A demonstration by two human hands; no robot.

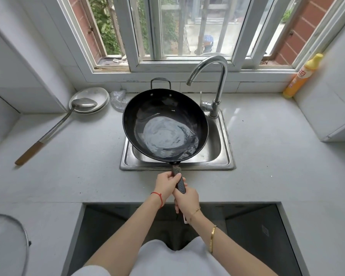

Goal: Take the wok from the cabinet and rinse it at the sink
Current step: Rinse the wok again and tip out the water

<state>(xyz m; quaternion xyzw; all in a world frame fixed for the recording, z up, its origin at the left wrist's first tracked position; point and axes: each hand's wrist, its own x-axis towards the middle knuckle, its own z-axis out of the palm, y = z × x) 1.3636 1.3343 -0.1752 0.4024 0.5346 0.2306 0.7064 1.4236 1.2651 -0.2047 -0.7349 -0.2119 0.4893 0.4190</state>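
Note:
A black wok (159, 108) is held over the small steel sink (225, 154), covering most of the basin. Water swirls in the wok's bottom. Its long dark handle (180, 184) points toward me. My left hand (166, 184) grips the handle nearer the wok, and my right hand (185, 200) grips it just behind. The chrome tap (217, 80) stands at the sink's back right; its spout ends beside the wok's far right rim and no water runs from it.
A long metal ladle (54, 128) with a wooden grip rests on stacked white plates (100, 94) at the left. A steel scourer (118, 100) lies behind the wok. A yellow detergent bottle (301, 76) leans at the right wall. A glass lid (10, 242) sits bottom left. An open dark recess (253, 232) lies below the counter edge.

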